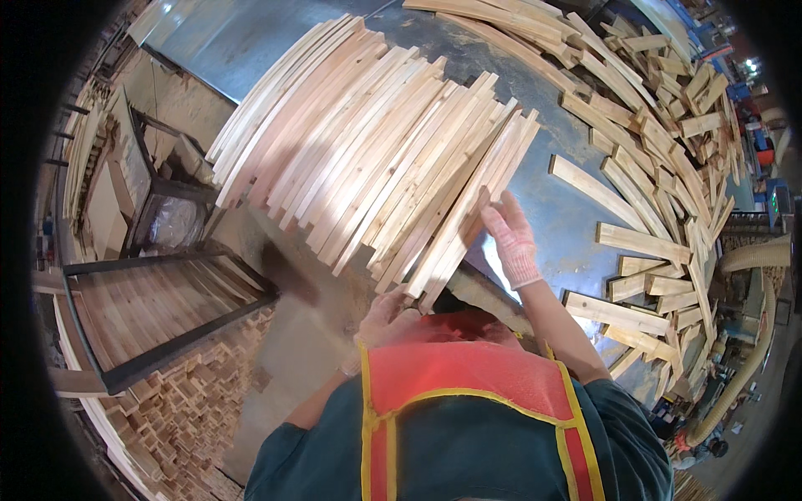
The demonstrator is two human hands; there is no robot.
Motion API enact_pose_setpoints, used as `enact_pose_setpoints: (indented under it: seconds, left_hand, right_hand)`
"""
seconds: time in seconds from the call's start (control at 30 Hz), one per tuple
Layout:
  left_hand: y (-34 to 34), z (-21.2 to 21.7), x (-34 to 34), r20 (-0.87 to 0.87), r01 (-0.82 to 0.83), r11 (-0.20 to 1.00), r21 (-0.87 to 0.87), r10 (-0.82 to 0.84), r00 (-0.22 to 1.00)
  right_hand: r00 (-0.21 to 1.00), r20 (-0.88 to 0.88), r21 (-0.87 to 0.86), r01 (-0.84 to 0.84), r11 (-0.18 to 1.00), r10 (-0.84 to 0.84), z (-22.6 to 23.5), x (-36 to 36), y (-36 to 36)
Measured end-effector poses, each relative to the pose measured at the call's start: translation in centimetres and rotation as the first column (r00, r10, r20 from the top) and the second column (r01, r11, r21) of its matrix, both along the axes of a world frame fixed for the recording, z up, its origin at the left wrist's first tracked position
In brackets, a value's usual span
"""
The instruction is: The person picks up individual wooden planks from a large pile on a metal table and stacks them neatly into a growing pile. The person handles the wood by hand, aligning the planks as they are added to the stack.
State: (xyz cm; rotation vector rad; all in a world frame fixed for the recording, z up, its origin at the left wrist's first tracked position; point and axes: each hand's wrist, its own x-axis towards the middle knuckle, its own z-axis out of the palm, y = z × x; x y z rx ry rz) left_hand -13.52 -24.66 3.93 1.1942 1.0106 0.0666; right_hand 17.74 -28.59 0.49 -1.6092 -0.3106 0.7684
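timber strips [359, 167] laid in row over metal surface [551, 225]; rightmost touched at near ends by left hand [387, 323], at outer side by right hand [511, 236]. clamping of either grip cannot be told.

Bright light pales the middle of the long, light-brown wooden strips [359, 150]; white glare flares off the flat grey-blue metal table [560, 242] at near right; fisheye distortion bends straight edges toward a black rim
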Motion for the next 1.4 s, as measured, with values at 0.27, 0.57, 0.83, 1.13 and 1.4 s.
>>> enact_pose_setpoints:
  seconds: [0.27, 0.57, 0.83, 1.13, 1.4]
  left_hand:
    - [5.0, 0.7, -3.0, 0.025, -0.231, 0.973, 0.004, 0.231, 0.973]
    - [6.9, -5.5, -3.4, 0.006, -0.675, 0.463, -0.574, 0.827, 0.562]
    - [17.6, 8.4, -0.9, 0.135, -0.064, 0.978, -0.201, 0.093, 0.986]
    - [12.3, 13.6, 1.2, 0.148, -0.053, 0.97, -0.235, 0.09, 0.985]
    - [12.8, 10.9, 5.0, -0.481, 0.682, 0.552, 0.48, -0.484, 0.731]
  right_hand:
    - [0.906, -0.424, 0.278, 0.132, 0.951, -0.002, 8.3, 0.7, 4.6]
    - [0.913, -0.355, 0.062, 0.237, 0.97, -0.2, -3.6, 6.5, -1.6]
    - [0.97, -0.243, -0.19, -0.057, 0.98, 0.01, -10.5, 3.0, 2.1]
    - [0.925, -0.38, 0.185, 0.062, 0.981, 0.013, 4.6, 2.9, 2.1]
    - [0.8, -0.584, 0.213, -0.015, 0.977, 0.139, 4.2, -3.9, 10.4]
